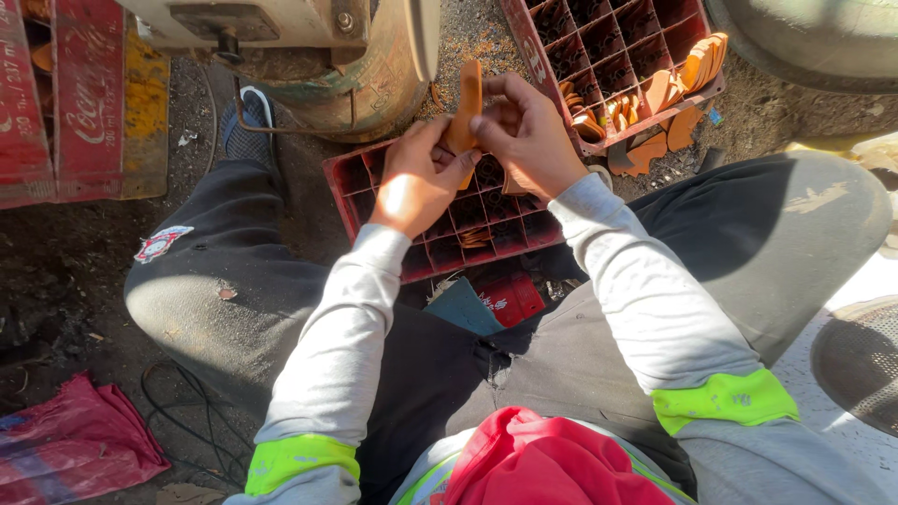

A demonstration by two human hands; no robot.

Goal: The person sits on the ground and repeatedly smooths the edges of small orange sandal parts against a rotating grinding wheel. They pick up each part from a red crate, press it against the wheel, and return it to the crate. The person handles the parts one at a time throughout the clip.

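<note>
Together, the left hand [416, 182] and right hand [528, 136] clamped their fingers on an orange piece [465, 108] above the near crate [348, 192], where few pieces lay, while the far crate [613, 140] held many.

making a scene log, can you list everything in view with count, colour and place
orange flat piece: one, orange, held upright between both hands
near crate: one, red, divided, on the ground between the knees
far crate: one, red, divided, upper right, tilted
orange pieces: many, orange, in and beside the far crate
red cloth: one, lower left on the ground
metal machine base: one, worn, top centre
cable: one, dark, lower left
left hand: gripping the piece's lower part
right hand: pinching the piece's upper part
</note>
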